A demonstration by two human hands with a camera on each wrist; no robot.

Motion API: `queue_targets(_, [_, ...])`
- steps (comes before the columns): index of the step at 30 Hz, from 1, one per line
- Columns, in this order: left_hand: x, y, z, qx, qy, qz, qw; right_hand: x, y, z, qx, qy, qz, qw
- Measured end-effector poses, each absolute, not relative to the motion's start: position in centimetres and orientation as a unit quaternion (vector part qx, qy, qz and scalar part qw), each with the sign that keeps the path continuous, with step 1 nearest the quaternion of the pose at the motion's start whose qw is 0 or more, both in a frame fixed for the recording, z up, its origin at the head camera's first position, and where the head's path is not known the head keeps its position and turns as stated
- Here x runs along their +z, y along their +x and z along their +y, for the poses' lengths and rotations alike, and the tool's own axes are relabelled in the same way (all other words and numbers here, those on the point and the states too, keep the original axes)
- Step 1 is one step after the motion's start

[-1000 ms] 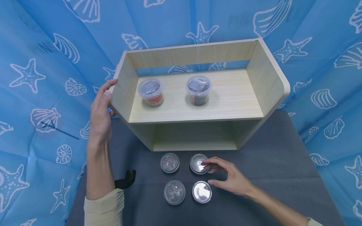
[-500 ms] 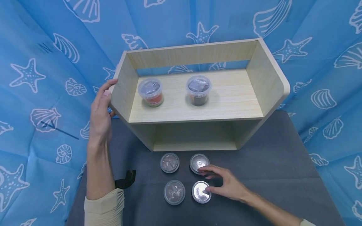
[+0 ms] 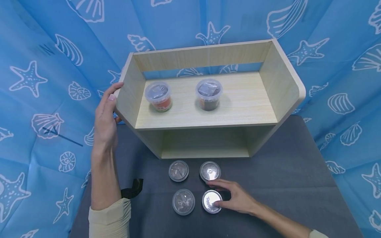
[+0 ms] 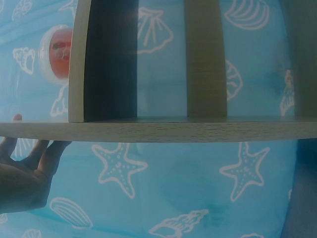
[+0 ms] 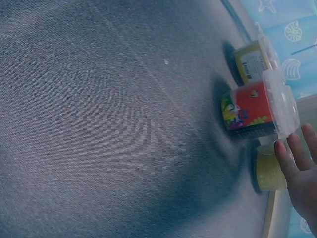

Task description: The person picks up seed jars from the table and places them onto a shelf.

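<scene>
So the right hand just slid back from the far right tub to the near right tub, out on the tabletop in front of the shelf. Looks to me like that's the one being handled now. The fingers are parted and pretty straight, thumb over the lid, and I don't see a firm hold. Left hand hasn't budged, hooked on the shelf's left side, probably just steadying it. Label-wise, slim pickings: at wrist level there's a red tub, probably that same one, with cartoon plants and small print I can't make out, and next to it a yellow tub with a white sticker, maybe a barcode. No brand readable. The curtain has a dark N-ish mark and an arrow-ish line.
</scene>
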State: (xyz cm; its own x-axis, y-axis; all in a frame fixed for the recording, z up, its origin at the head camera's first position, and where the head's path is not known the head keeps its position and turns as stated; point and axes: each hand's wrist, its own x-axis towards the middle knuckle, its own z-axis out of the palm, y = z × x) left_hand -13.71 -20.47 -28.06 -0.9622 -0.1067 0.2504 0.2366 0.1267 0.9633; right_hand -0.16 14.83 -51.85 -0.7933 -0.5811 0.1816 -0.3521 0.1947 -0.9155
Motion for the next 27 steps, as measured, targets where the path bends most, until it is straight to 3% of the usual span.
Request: queue_targets(27, [-28.2, -13.8, -20.6, -0.662, -0.055, -0.734, 0.138, -54.5, 1.6, 14.4, -0.471, -0.305, 0.822, 0.096])
